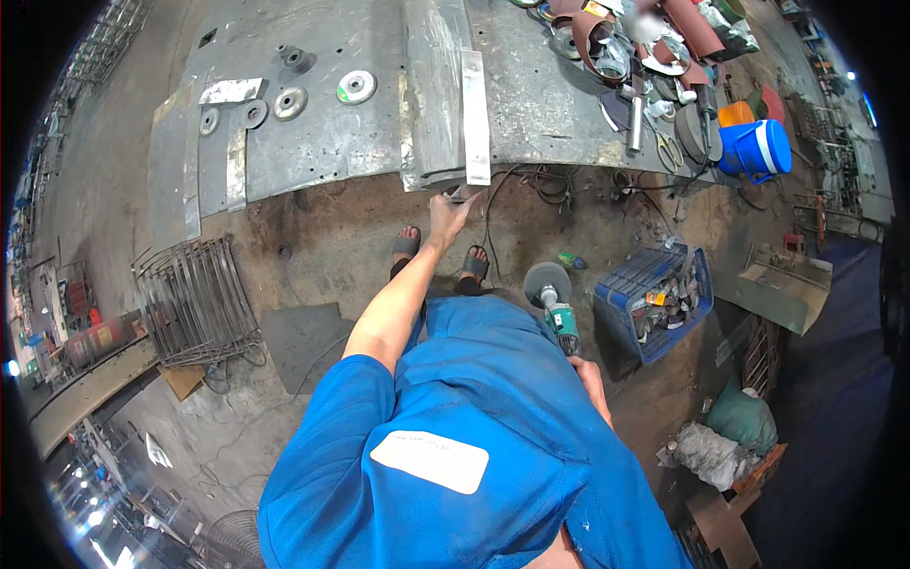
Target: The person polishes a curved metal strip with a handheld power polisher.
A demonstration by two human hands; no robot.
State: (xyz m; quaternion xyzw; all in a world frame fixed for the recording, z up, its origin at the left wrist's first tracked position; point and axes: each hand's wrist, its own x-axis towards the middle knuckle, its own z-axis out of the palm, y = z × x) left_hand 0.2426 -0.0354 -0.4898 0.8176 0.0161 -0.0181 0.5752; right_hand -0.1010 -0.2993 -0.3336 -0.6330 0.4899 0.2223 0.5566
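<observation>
My right hand [592, 387] is closed round the rear of a green angle grinder [562, 324] at my right side. The grinder's round grey disc [548, 282] points toward the workbench. My left hand [445, 222] reaches forward to the bench's near edge, with its fingers closed. A dark, thin edge shows at those fingers, but what they grip is unclear. Just beyond them a shiny flat metal strip [476, 123] lies lengthwise on a long grey metal piece [436, 95], its near end at the edge of the metal workbench [341, 142].
Several discs, including a white-and-green one [356, 87], lie on the bench's left. Abrasive rolls [692, 27], scissors [669, 152] and a blue jug [755, 149] crowd its right. A blue crate [654, 303] stands on the floor right, a wire rack [196, 299] left. Cables trail under the bench.
</observation>
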